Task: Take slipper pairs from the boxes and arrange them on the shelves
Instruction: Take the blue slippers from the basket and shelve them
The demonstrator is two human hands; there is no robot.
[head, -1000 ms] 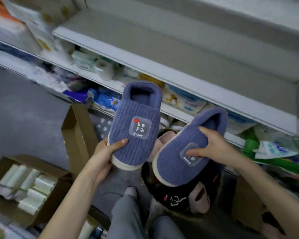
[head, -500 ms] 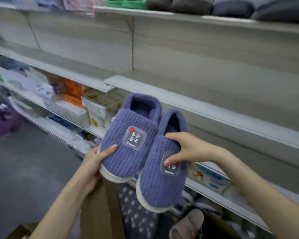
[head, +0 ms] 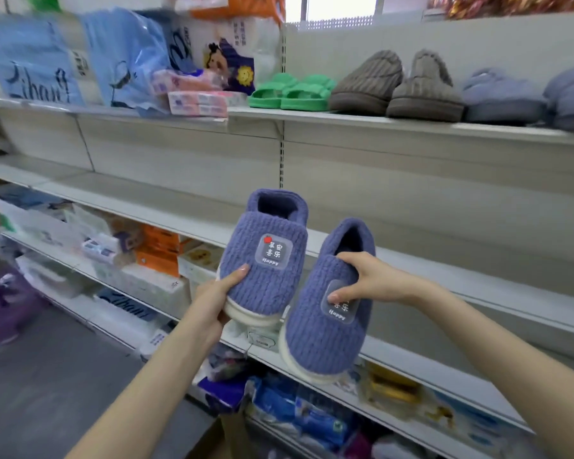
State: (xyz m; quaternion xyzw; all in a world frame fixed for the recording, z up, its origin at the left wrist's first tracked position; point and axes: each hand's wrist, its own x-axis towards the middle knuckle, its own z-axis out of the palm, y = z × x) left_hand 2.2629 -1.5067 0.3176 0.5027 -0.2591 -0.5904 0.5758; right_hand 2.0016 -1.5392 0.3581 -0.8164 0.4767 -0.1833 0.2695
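Observation:
I hold a pair of blue knitted slippers with white soles and grey patches. My left hand point(head: 217, 301) grips the toe of the left slipper point(head: 265, 260), thumb on top. My right hand point(head: 368, 281) grips the right slipper point(head: 325, 323) across its upper, thumb on the patch. Both slippers hang in the air in front of the bare middle shelf point(head: 477, 279), heels pointing up toward it. On the top shelf point(head: 411, 122) stand green sandals point(head: 290, 91), grey knitted slippers point(head: 398, 86) and blue-grey slippers point(head: 510, 96).
Tissue packs point(head: 199, 102) and blue bags point(head: 126, 58) fill the top shelf's left part. Lower shelves at left and below carry boxes and packets point(head: 156, 250). A cardboard box flap point(head: 226, 435) shows at the bottom edge. Grey floor point(head: 47, 376) lies at the left.
My view has risen from the boxes on the floor to the upper shelves. Both hands have carried the slippers upward, and the two slippers now sit slightly apart.

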